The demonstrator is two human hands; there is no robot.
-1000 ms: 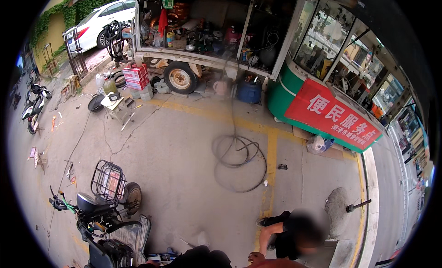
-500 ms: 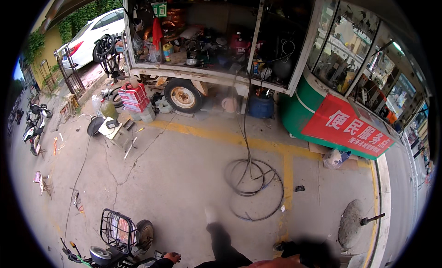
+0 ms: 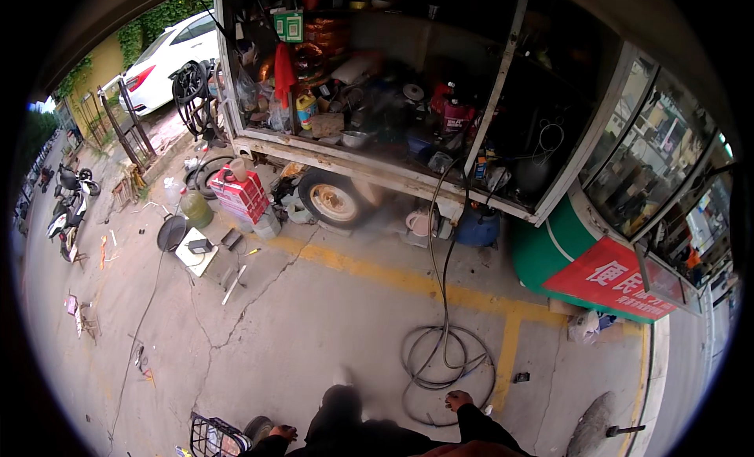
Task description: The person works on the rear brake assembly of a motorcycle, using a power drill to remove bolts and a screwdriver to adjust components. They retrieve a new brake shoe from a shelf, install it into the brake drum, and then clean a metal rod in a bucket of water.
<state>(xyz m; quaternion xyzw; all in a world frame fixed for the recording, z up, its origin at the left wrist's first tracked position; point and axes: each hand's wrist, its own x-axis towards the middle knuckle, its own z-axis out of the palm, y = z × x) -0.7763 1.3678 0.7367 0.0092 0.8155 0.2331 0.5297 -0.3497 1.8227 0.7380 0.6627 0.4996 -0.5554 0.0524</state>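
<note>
My left hand [image 3: 283,433], in a dark sleeve, hangs low at the bottom edge beside the wheel and basket of a parked bike [image 3: 210,440]. Its fingers are loosely bent, with nothing visible in them. To the right, my right hand [image 3: 458,400] swings out over the ground, fingers slightly curled and apart, and holds nothing I can see. Behind it on the concrete lies a coiled black hose [image 3: 448,363], which runs up to the open trailer. The hand overlaps the coil in view; I cannot tell any contact. My dark-trousered leg [image 3: 336,414] is stepping forward.
Ahead stands an open trailer [image 3: 361,165] packed with tools and parts. A green and red booth [image 3: 589,272] adjoins it at right. Left of the trailer wheel [image 3: 333,199] are a red box [image 3: 238,191], a white stool [image 3: 196,253] and a black pan [image 3: 172,233]. A blue drum [image 3: 477,227] stands below the trailer.
I have moved closer to the trailer, and it looms larger. My right hand has come into view over the hose. The bike has slid toward the lower edge.
</note>
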